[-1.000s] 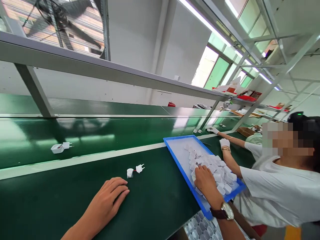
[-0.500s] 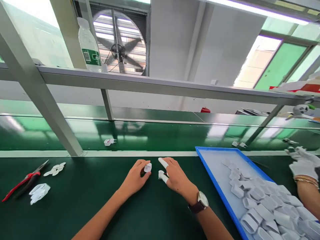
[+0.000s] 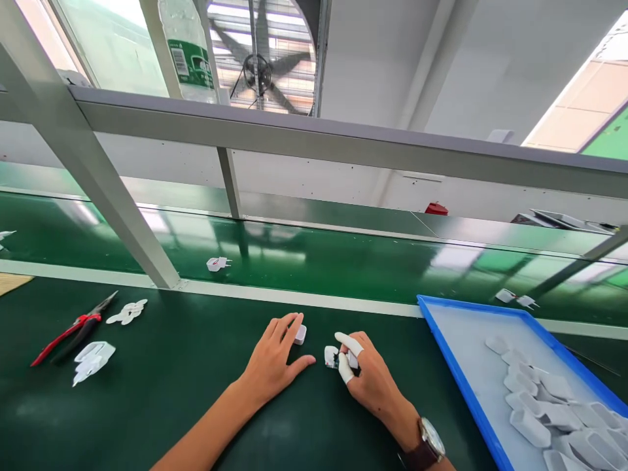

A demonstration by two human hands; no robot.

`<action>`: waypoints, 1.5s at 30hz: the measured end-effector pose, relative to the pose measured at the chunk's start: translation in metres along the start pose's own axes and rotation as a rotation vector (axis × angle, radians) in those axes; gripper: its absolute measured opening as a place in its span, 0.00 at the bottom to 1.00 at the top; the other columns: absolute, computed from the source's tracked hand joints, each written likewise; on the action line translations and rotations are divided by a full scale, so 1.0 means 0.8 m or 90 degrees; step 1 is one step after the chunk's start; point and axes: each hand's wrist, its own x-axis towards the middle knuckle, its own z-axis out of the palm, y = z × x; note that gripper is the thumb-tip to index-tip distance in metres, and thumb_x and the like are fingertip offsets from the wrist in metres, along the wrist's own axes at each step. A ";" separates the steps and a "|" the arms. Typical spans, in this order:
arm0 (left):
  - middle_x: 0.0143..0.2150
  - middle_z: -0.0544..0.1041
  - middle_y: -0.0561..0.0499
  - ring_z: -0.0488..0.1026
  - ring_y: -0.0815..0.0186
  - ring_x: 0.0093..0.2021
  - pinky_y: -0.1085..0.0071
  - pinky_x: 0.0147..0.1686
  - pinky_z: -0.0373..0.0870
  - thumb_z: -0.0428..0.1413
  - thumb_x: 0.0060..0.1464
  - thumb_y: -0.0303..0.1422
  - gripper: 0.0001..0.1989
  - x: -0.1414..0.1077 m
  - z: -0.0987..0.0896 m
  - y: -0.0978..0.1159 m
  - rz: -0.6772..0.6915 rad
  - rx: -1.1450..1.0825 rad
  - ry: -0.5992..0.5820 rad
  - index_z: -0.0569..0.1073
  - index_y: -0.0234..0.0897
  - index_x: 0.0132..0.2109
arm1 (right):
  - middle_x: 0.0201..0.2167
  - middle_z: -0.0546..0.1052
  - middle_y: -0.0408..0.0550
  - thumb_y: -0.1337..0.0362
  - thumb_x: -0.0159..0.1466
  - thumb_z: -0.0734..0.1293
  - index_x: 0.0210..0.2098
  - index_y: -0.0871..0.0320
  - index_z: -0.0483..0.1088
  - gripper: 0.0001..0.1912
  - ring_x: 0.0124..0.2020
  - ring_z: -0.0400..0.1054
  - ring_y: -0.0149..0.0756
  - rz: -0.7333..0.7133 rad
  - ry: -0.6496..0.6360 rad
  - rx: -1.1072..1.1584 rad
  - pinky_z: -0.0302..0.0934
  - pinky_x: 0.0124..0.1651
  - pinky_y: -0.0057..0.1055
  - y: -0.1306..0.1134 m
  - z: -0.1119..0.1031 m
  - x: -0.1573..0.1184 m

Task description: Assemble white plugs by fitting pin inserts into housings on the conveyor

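My left hand (image 3: 277, 360) rests over the green table with its fingers stretched out and the thumb apart. A small white plastic shell (image 3: 301, 335) stands just beside its fingertips, partly hidden by them. To the right, my right hand (image 3: 370, 373) wears white finger cots on thumb and index finger. Those two fingers are closed on a small white charger part (image 3: 331, 356) that shows something dark and green near the fingertips. A further white piece (image 3: 352, 360) shows under the curled fingers; whether it belongs to the same part, I cannot tell.
On the right lies a blue-rimmed tray (image 3: 456, 392) with several white plastic shells (image 3: 530, 425). Red-and-black pliers (image 3: 81, 327) and flat white pieces (image 3: 93, 360) lie at left. A white plug (image 3: 218, 263) sits beyond the table's pale edge strip. A slanted metal post (image 3: 122, 196) rises behind.
My left hand has let go of the white shell and opened its fingers. The right thumb and index finger have come together on the charger part. The view has shifted, moving the tray rightward.
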 end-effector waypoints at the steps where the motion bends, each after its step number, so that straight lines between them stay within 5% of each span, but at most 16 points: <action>1: 0.62 0.71 0.38 0.73 0.50 0.56 0.50 0.57 0.73 0.63 0.57 0.45 0.37 -0.003 0.000 0.006 0.023 -0.031 0.013 0.61 0.41 0.69 | 0.37 0.73 0.48 0.74 0.67 0.59 0.58 0.54 0.65 0.22 0.36 0.68 0.38 -0.004 0.031 0.036 0.69 0.38 0.33 -0.005 0.003 0.000; 4: 0.57 0.73 0.41 0.77 0.60 0.45 0.60 0.49 0.79 0.65 0.54 0.48 0.38 -0.011 0.007 0.028 0.036 -0.185 0.019 0.62 0.43 0.66 | 0.37 0.72 0.46 0.74 0.67 0.60 0.56 0.52 0.65 0.20 0.34 0.68 0.35 -0.008 0.084 0.126 0.68 0.35 0.31 -0.021 0.010 -0.002; 10: 0.44 0.73 0.49 0.74 0.66 0.38 0.68 0.38 0.78 0.62 0.59 0.33 0.12 -0.016 0.017 0.052 -0.069 -0.352 0.009 0.75 0.44 0.50 | 0.38 0.72 0.46 0.74 0.68 0.61 0.57 0.51 0.65 0.20 0.34 0.68 0.35 -0.042 0.066 0.173 0.68 0.36 0.31 -0.037 0.013 -0.003; 20: 0.44 0.80 0.49 0.77 0.66 0.37 0.66 0.42 0.81 0.58 0.57 0.33 0.23 -0.019 0.018 0.048 -0.188 -0.442 -0.010 0.73 0.44 0.60 | 0.44 0.73 0.51 0.74 0.69 0.60 0.62 0.51 0.61 0.24 0.38 0.69 0.36 -0.070 0.061 0.090 0.70 0.40 0.34 -0.040 0.006 -0.003; 24: 0.48 0.81 0.47 0.80 0.62 0.45 0.60 0.48 0.81 0.61 0.56 0.38 0.26 -0.019 0.017 0.048 -0.245 -0.611 -0.057 0.72 0.43 0.61 | 0.41 0.75 0.49 0.71 0.68 0.62 0.57 0.51 0.67 0.19 0.36 0.71 0.35 0.003 0.077 0.193 0.71 0.39 0.33 -0.039 0.003 0.000; 29: 0.46 0.81 0.45 0.81 0.62 0.41 0.60 0.46 0.81 0.63 0.55 0.39 0.28 -0.017 0.003 0.053 -0.241 -0.705 -0.085 0.70 0.38 0.61 | 0.44 0.75 0.49 0.68 0.68 0.64 0.56 0.50 0.69 0.17 0.42 0.74 0.37 0.053 0.038 0.384 0.73 0.43 0.33 -0.042 -0.005 0.003; 34: 0.47 0.81 0.46 0.80 0.63 0.43 0.64 0.46 0.79 0.61 0.58 0.34 0.28 -0.021 0.000 0.052 -0.173 -0.634 -0.105 0.65 0.42 0.64 | 0.47 0.76 0.48 0.69 0.67 0.67 0.60 0.46 0.66 0.24 0.45 0.73 0.37 0.019 -0.043 0.376 0.72 0.46 0.35 -0.040 -0.009 -0.002; 38: 0.48 0.80 0.48 0.78 0.63 0.40 0.62 0.43 0.80 0.67 0.53 0.41 0.33 -0.018 -0.002 0.031 -0.128 -0.452 -0.053 0.66 0.45 0.64 | 0.44 0.78 0.47 0.69 0.66 0.67 0.60 0.46 0.67 0.24 0.40 0.74 0.35 0.029 0.014 0.334 0.72 0.40 0.32 -0.037 -0.005 -0.003; 42: 0.59 0.73 0.44 0.73 0.54 0.56 0.52 0.56 0.74 0.69 0.50 0.41 0.35 -0.007 0.002 0.000 -0.142 -0.171 0.074 0.69 0.45 0.63 | 0.43 0.79 0.48 0.68 0.67 0.67 0.57 0.48 0.70 0.19 0.38 0.75 0.36 0.042 0.071 0.311 0.72 0.38 0.32 -0.032 -0.001 0.000; 45: 0.57 0.76 0.45 0.71 0.51 0.59 0.46 0.60 0.71 0.66 0.53 0.36 0.29 0.000 0.013 -0.015 -0.156 -0.077 0.066 0.70 0.43 0.61 | 0.43 0.79 0.48 0.67 0.67 0.67 0.54 0.48 0.73 0.16 0.36 0.74 0.36 0.049 0.082 0.299 0.72 0.37 0.31 -0.028 0.001 0.001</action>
